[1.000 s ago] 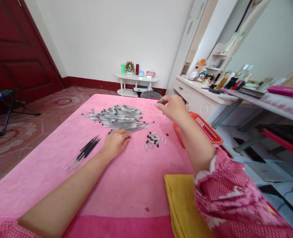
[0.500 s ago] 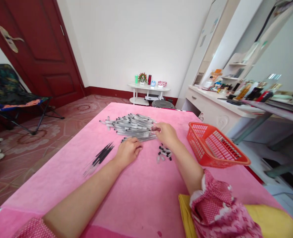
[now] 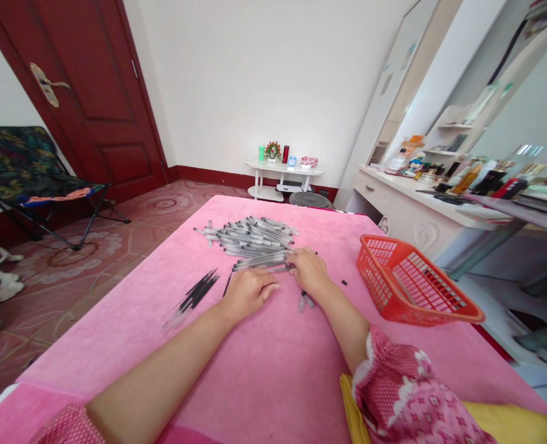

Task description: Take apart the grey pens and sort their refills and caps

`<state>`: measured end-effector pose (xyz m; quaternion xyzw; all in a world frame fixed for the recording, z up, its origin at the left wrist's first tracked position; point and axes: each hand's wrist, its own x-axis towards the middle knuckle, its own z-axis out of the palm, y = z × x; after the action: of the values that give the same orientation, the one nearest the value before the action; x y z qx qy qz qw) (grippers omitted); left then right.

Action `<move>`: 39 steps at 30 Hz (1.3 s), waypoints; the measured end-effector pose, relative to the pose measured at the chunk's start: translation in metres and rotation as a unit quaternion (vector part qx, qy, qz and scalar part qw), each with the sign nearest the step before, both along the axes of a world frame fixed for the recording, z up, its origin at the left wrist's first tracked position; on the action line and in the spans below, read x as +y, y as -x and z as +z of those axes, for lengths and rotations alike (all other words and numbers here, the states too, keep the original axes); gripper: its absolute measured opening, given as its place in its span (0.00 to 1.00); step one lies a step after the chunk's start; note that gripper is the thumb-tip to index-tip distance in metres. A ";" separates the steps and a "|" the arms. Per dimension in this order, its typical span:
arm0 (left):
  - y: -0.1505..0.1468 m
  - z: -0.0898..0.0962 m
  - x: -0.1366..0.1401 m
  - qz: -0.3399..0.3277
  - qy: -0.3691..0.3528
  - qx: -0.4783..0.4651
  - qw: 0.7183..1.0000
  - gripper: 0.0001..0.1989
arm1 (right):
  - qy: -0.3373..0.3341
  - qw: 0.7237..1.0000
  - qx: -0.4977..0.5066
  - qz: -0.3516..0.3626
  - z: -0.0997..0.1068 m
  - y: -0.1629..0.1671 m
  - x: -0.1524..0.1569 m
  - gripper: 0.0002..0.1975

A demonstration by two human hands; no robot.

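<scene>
A heap of clear-barrelled pens [image 3: 254, 237] with dark ends lies on the pink cloth [image 3: 264, 382]. At its near edge, my left hand [image 3: 249, 293] rests with curled fingers and thumb stretched to the right; a thin dark rod [image 3: 227, 285] sticks out behind it, and its grip is mostly hidden. My right hand [image 3: 309, 271] pinches the end of a slim grey pen [image 3: 280, 269] that spans the gap between both hands. Left of my left hand lies a row of black refills [image 3: 200, 290]. Small caps [image 3: 306, 301] lie partly covered by my right forearm.
An orange-red plastic basket [image 3: 421, 287] stands at the table's right side. One black cap [image 3: 344, 282] lies between it and my right arm. Yellow cloth [image 3: 509, 419] is under my right sleeve. A dressing table [image 3: 416, 209] with bottles stands at the right, a folding chair [image 3: 46, 179] at the left.
My right hand has moved nearer, from the heap's right end to its front corner, fingers lower. The view has shifted slightly, and the forearm now covers more caps.
</scene>
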<state>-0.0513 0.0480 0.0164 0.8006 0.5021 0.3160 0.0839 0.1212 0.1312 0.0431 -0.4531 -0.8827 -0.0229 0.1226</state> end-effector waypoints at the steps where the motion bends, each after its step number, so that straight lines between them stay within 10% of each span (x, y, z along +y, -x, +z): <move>1: 0.000 0.000 0.000 -0.004 0.008 -0.018 1.000 0.14 | -0.004 1.000 0.019 0.003 0.002 -0.001 0.000 0.05; 6: 0.000 -0.004 0.006 0.020 0.072 -0.226 0.971 0.15 | 0.098 0.977 0.190 0.021 0.005 0.006 0.000 0.07; 12: 0.000 -0.001 0.010 -0.021 0.192 -0.571 0.798 0.24 | 0.313 0.867 0.354 0.160 -0.005 0.033 -0.013 0.06; 18: 0.016 0.000 0.016 0.001 0.139 -0.713 0.688 0.13 | 0.518 0.751 0.405 0.062 0.000 0.032 -0.021 0.17; 27: 0.020 0.000 0.017 -0.049 0.153 -0.714 0.682 0.13 | 0.654 0.605 0.451 0.061 -0.001 0.028 -0.023 0.15; 35: 0.020 0.001 0.013 -0.069 0.157 -0.701 0.692 0.12 | 0.694 0.565 0.440 0.075 0.004 0.031 -0.029 0.17; 39: 0.014 0.003 0.012 -0.035 0.152 -0.700 0.697 0.14 | 0.585 0.694 0.407 0.101 -0.001 0.033 -0.026 0.14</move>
<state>-0.0650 0.0597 0.0194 0.3420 0.3113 0.7015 0.5423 0.0879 0.1051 0.0419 -0.3061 -0.6222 0.6972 0.1818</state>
